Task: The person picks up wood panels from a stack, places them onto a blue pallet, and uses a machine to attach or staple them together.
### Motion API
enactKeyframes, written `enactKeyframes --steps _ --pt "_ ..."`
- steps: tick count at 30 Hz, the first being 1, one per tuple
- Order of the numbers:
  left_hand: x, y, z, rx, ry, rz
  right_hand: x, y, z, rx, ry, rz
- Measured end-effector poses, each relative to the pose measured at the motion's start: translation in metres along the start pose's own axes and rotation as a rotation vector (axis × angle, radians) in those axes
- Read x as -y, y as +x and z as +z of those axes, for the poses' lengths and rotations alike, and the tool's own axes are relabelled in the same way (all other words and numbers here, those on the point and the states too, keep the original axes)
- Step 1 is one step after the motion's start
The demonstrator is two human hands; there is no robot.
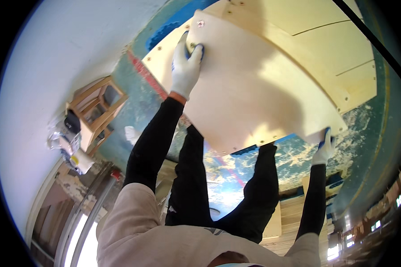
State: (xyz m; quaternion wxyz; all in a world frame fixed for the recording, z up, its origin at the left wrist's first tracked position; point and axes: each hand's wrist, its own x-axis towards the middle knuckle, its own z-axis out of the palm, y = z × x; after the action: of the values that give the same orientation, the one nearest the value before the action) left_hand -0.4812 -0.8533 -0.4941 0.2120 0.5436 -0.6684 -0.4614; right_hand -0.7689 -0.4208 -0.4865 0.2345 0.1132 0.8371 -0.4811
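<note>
Currently we pinch the pale board (245,84), over similar panels (332,51), at its left edge with our left hand (187,64) and, apparently, at its right corner with our right hand (324,150).

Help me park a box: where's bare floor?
Bare: scuffed green floor between the pale flat wooden panel and faded yellow line; between brown open wooden frame and red painted stripe, beyond a white scrap. Crowded: jumbled black and white items left of that frame.

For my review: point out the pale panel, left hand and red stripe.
Pale panel (240,75), head view: upper face.
Left hand (185,67), head view: glove's back.
Red stripe (146,74), head view: upper-left stretch.
</note>
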Motion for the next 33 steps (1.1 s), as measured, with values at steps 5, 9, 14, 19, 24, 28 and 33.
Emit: enactKeyframes --steps 5,9,14,19,24,28,33 --pt "0.079 -0.024 -0.126 -0.045 -0.054 -0.181 -0.048 -0.166 0.035 0.101 -0.077 0.289" --pt "0.109 -0.002 -0.182 -0.01 0.285 -0.24 -0.14 -0.26 0.067 0.204 0.172 0.576" --pt "0.131 0.065 -0.167 0.203 0.529 -0.072 -0.161 -0.293 0.117 0.125 0.142 0.862" --pt "0.138 0.064 -0.111 0.249 0.972 0.252 -0.174 -0.283 0.134 0.003 0.187 0.793" --pt "0.147 0.058 -0.112 0.229 0.764 0.186 -0.193 -0.275 0.145 0.014 0.274 0.767" --pt "0.141 0.059 -0.101 0.261 0.716 0.206 -0.188 -0.268 0.138 -0.033 0.362 0.758" --pt "0.117 0.055 -0.077 0.254 0.87 0.356 -0.17 -0.253 0.123 -0.136 0.104 0.45"
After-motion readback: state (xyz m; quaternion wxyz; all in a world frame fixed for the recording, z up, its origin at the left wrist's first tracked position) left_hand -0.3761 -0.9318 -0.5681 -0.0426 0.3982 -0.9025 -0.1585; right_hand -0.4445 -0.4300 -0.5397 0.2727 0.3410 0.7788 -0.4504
